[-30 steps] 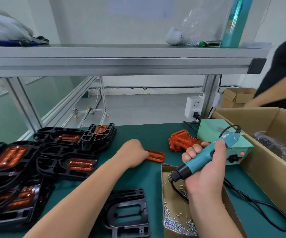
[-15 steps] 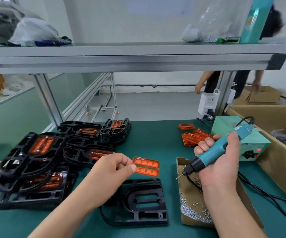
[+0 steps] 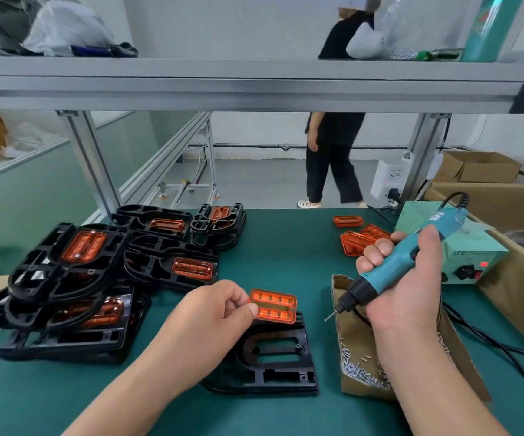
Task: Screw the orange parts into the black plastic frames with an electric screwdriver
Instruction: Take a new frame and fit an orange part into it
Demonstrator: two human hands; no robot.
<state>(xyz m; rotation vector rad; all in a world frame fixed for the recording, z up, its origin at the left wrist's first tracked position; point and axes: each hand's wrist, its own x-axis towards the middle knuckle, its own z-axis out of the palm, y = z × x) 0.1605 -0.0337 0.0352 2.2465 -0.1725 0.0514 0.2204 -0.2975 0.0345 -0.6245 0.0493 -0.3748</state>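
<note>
1. Left hand (image 3: pixel 213 313): thumb and forefinger pinch orange part (image 3: pixel 273 306) by its left edge, above far end of empty black frame (image 3: pixel 270 357).
2. Right hand (image 3: pixel 408 284): fingers wrapped round electric screwdriver (image 3: pixel 392 269), bit angled down-left over screw box (image 3: pixel 353 347).

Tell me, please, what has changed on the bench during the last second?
The left hand picked an orange part off the mat and carried it nearer, over the empty black frame. The right hand kept gripping the electric screwdriver above the screw box; the stacked frames stayed put.
</note>
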